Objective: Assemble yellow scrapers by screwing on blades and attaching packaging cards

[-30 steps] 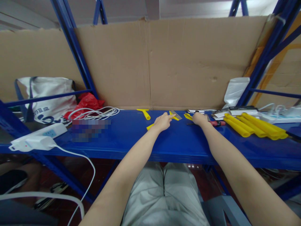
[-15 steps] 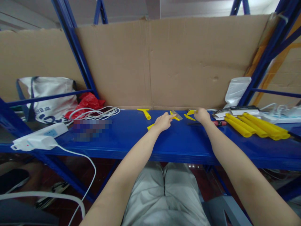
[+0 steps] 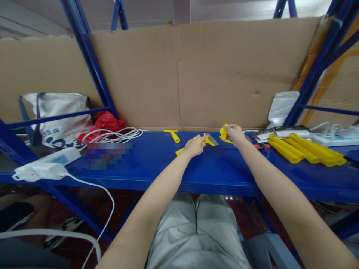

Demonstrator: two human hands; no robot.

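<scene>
My left hand (image 3: 195,145) is closed around a yellow-handled scraper with a flat greyish blade (image 3: 212,139). The handle's end sticks out behind the wrist, low over the blue shelf. To the right, my right hand (image 3: 235,134) pinches a small yellow plastic piece (image 3: 223,132), raised a little above the shelf. Just under it lies another curved yellow piece (image 3: 226,141). A screwdriver with a red and black handle (image 3: 262,146) rests partly behind my right wrist. Left of my hands lies a yellow T-shaped handle (image 3: 175,136).
Several yellow tubes (image 3: 294,151) lie on the right of the blue shelf (image 3: 213,172). At left are a coiled white cable (image 3: 126,134), a red bag (image 3: 106,121), a cloth bag (image 3: 61,116) and a power strip (image 3: 60,157). Cardboard (image 3: 218,78) stands behind.
My right hand has moved slightly left and up, and the yellow piece in it is now lifted and tilted. My left hand stays in place, the scraper turned slightly.
</scene>
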